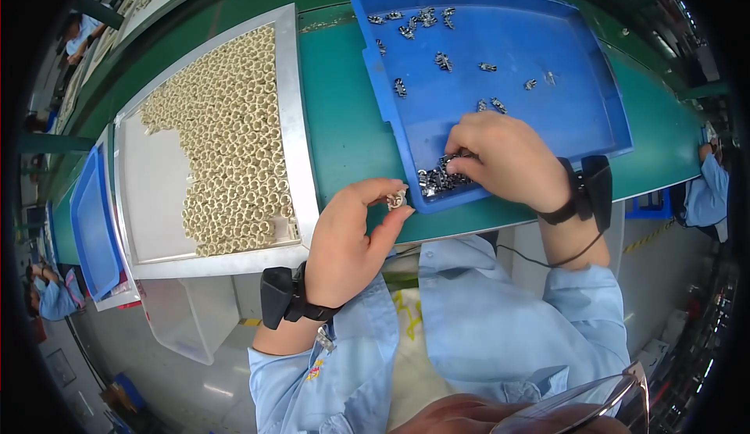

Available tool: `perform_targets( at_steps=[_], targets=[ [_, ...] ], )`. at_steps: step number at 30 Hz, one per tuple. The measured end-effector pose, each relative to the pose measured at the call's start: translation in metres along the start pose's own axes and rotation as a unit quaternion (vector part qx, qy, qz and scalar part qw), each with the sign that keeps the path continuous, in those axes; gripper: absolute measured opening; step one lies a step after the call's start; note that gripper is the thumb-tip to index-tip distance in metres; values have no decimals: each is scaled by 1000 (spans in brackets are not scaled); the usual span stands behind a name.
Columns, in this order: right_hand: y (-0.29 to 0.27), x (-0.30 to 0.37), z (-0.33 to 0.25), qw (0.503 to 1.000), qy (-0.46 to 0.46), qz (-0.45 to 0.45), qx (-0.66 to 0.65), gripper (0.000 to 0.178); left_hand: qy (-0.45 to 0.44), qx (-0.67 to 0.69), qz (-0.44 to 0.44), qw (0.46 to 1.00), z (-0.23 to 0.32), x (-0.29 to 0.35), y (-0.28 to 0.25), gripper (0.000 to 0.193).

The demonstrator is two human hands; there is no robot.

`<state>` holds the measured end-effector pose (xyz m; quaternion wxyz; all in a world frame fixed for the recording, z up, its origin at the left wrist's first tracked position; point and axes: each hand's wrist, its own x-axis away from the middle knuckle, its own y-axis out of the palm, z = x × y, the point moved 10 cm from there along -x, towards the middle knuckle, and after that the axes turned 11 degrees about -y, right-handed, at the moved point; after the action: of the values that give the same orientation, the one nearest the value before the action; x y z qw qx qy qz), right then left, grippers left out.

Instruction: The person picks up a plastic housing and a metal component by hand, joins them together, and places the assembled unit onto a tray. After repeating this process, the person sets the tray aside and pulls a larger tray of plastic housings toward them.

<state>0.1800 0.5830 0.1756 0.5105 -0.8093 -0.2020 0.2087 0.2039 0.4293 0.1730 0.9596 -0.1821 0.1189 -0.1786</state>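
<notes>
My left hand (344,235) is closed in a pinch, holding a small cream-coloured part (397,198) between thumb and fingertips, just outside the near left corner of a blue plastic tray (516,43). Over that corner, my right hand (506,153) reaches down with thumb and fingers drawn together at a heap of small shiny metal parts (431,182). Its fingertips touch the heap, and the piece between them is partly hidden. More metal parts (444,61) lie scattered across the tray floor. Each wrist wears a black strapped device.
Left of the tray, a metal-framed board (301,137) carries many cream ring-like parts (234,137). A smaller blue tray (95,223) stands beyond it, with a translucent bin (191,317) below the bench. A thin cable hangs from my right wrist. Other people sit at both far sides.
</notes>
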Motion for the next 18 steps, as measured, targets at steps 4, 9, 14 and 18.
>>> perform_targets(
  at_steps=[4, 9, 14, 18],
  targets=[
    [0, 1, 0, 998, -14, 20, -53, 14, -22, -15, -11, 1000, -2, -4, 6, 27],
    [-15, 0, 0, 995, -15, 90, -49, 11, -30, 13, -18, 999, 1, -6, 6, 30],
    [-25, 4, 4, 986, -16, 153, -60, 10, -42, 13, -30, 999, 1, -5, 5, 32],
    [-26, 11, 16, 925, 119, 187, -310, 16, -53, 10, -25, 998, 1, -6, 4, 31]
  ],
)
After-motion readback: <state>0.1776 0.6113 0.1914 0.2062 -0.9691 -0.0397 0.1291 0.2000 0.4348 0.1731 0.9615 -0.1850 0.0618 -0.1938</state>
